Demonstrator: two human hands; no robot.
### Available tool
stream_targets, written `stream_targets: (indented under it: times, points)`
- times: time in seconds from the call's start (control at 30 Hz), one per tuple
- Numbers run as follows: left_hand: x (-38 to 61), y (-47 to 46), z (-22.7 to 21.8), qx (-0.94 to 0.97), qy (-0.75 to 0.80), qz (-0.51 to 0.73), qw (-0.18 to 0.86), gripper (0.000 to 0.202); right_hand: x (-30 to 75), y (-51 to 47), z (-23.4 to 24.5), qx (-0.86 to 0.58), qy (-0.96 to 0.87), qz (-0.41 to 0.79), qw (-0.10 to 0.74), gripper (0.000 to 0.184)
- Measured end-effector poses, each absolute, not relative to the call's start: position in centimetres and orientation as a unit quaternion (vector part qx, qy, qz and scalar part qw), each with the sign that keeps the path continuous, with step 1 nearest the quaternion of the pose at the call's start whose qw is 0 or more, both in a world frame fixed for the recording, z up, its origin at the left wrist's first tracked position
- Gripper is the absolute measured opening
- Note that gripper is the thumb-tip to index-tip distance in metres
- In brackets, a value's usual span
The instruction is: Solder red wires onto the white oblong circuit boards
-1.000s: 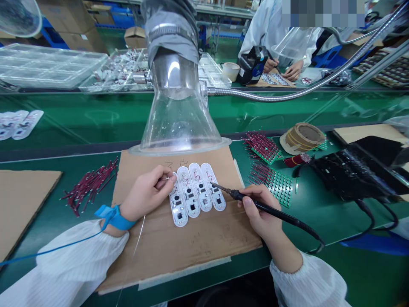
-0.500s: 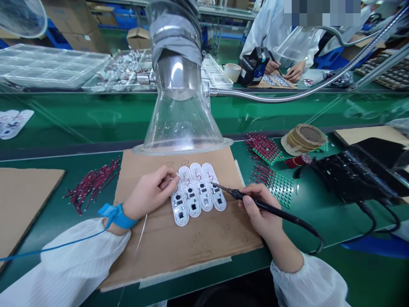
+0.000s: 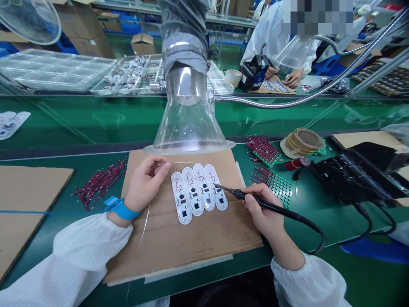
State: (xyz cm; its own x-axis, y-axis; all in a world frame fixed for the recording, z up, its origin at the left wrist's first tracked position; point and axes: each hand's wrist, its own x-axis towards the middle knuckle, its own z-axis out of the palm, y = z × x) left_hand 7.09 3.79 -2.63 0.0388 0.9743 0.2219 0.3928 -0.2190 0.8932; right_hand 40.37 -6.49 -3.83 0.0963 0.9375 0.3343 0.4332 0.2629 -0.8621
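Gripping a black soldering iron [image 3: 271,206] pen-style in the right hand [image 3: 263,211], long axis running up-left, tip at the rightmost of four white circuit boards [image 3: 215,192] lying left of that hand on cardboard [image 3: 191,251]; the left hand [image 3: 145,183] pinches thin solder wire [image 3: 185,162] pointing right above the boards.

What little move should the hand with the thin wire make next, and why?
Probably slide the solder wire in the left hand toward the soldering iron in the right hand: the iron's tip is at the rightmost white circuit board, while the wire's end lies above the boards, apart from it.
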Motion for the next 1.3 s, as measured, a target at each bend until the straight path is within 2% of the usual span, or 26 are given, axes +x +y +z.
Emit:
stream_targets:
  times: [0.2, 0.37, 0.77, 1.3]
  points:
    - [7.3, 3.5, -1.4, 0.665, 0.54, 0.408, 0.316, 0.013, 39.9, -4.9, -1.0, -0.523, -0.588, 0.226, 0.574, 0.022]
    - [7.3, 3.5, -1.8, 0.669, 0.53, 0.396, 0.337, 0.014, 38.3, -3.2, -2.1, -0.497, -0.572, 0.247, 0.604, 0.036]
    - [7.3, 3.6, -2.5, 0.685, 0.529, 0.366, 0.34, 0.015, 39.3, -4.0, -4.8, -0.525, -0.63, 0.28, 0.499, 0.024]
    - [7.5, 3.4, -2.0, 0.728, 0.514, 0.341, 0.299, 0.017, 39.2, -3.8, -4.7, -0.53, -0.656, 0.264, 0.468, 0.025]
